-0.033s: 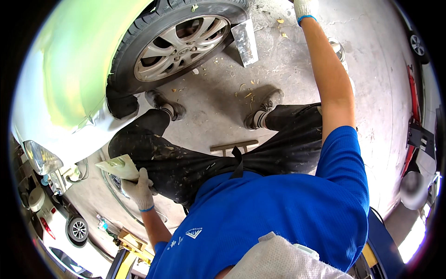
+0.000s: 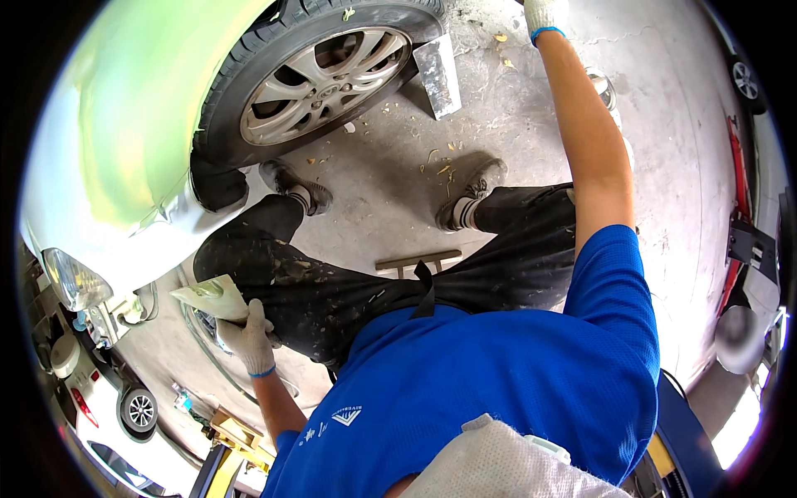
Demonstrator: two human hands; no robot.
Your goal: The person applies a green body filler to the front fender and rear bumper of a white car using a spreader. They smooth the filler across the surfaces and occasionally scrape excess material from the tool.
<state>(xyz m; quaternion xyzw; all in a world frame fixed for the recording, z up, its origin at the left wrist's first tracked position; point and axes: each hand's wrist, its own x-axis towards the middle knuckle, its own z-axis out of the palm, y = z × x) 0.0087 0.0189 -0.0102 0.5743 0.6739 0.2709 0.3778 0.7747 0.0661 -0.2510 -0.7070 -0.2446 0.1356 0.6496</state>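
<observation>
My left hand (image 2: 247,339), in a white knit glove, is closed on the edge of a flat pale board (image 2: 212,297) with a greenish smear of paste on top. It is held beside my left knee. My right hand (image 2: 546,15), gloved as well, is stretched far forward to the right and cut off by the top edge. Its fingers lie out of view, so what it holds cannot be told. At the left front stands a car with a white body panel (image 2: 124,149) carrying yellow-green patches. Its wheel (image 2: 328,87) is beyond my left foot.
A metal sheet (image 2: 438,76) leans by the tyre. A low wooden stool (image 2: 419,263) shows between my legs. Beyond my right forearm is a round metal container (image 2: 610,90), partly hidden. A hose (image 2: 199,340) curves over the floor at left, near a white car (image 2: 108,415).
</observation>
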